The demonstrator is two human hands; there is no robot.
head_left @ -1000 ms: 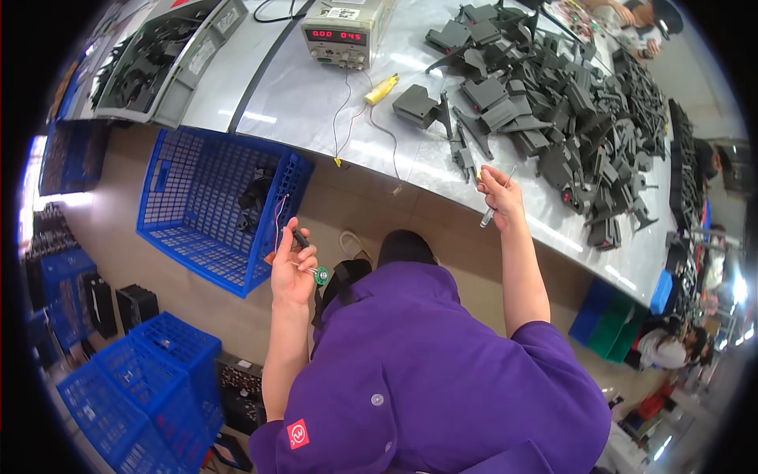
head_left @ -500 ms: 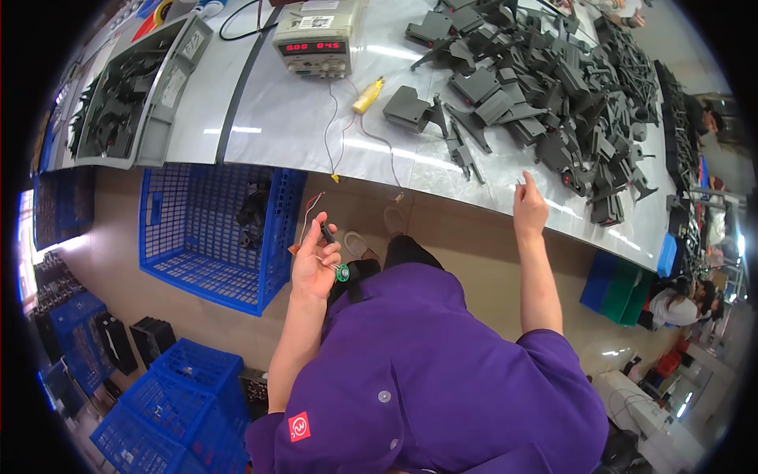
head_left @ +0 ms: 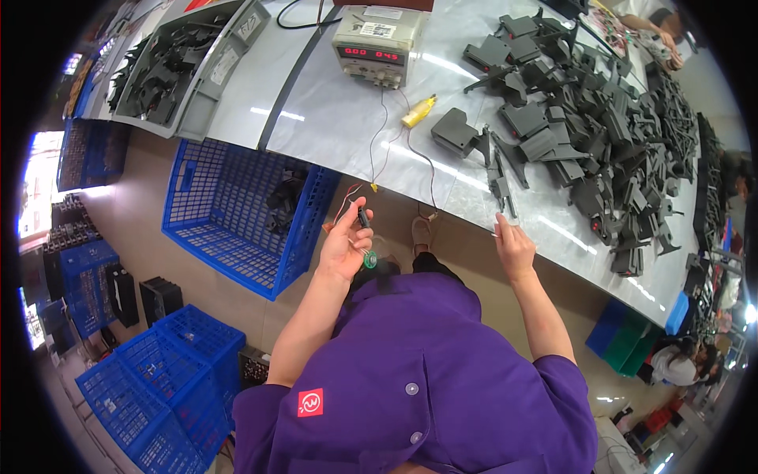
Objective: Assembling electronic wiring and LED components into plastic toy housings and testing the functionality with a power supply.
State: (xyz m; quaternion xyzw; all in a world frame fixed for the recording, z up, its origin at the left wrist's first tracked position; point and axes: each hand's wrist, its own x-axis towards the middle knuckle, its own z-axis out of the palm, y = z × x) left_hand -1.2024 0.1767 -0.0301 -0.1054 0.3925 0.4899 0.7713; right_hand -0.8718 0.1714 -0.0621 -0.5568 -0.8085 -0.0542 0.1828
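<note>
Left hand (head_left: 344, 251): Hovered short of the table's (head_left: 324, 134) near edge. Pinched a small black part between thumb and forefinger, with remaining fingers curled toward the palm.
Black part (head_left: 363, 216): Sat in the left fingertips, above the floor.
Green disc (head_left: 369, 259): Hung just beside the curled left fingers.
Red and white wires (head_left: 348, 196): Rose in a loose curve beside the left thumb.
Right hand (head_left: 515, 251): Hung at the table's front edge, thumb and forefinger close together, others bent inward. Showed a pale sliver (head_left: 496, 233) at the tips; could not tell whether pinched.
Narrow dark part (head_left: 500, 187): Lay on the table, just beyond the right fingertips.
Dark plastic pieces (head_left: 568, 150): Lay heaped at right.
Power box (head_left: 369, 67): Stood farther back, red digits lit.
Yellow clip (head_left: 419, 111): Lay in front of the box, near thin leads.
Grey bin (head_left: 204, 103): Stood at left, holding dark pieces.
Blue basket (head_left: 304, 237): Stood below the table edge, black pieces inside.
</note>
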